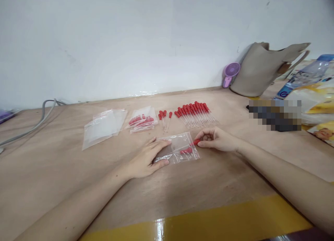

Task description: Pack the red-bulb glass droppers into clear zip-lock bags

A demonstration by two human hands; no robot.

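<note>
A clear zip bag point(180, 140) lies flat on the table, its red-lined mouth facing right. My left hand point(148, 157) rests on the bag's left end, fingers apart, holding nothing. My right hand point(215, 139) pinches the red bulb of a dropper point(196, 142) at the bag's mouth; its thin stem cannot be made out clearly through the plastic. Inside the bag lie more red bulbs point(186, 150). Behind my right hand, a row of red-bulbed droppers point(194, 112) is laid out side by side. A smaller group of droppers point(163, 115) lies left of that row.
Filled bags point(142, 121) with red bulbs lie behind my left hand, and flat zip bags point(104, 126) lie farther left. At the right are a purple fan point(231, 71), a beige bag point(261, 70), a bottle point(300, 79) and a blurred dark object point(273, 115). A cable point(43, 117) runs left.
</note>
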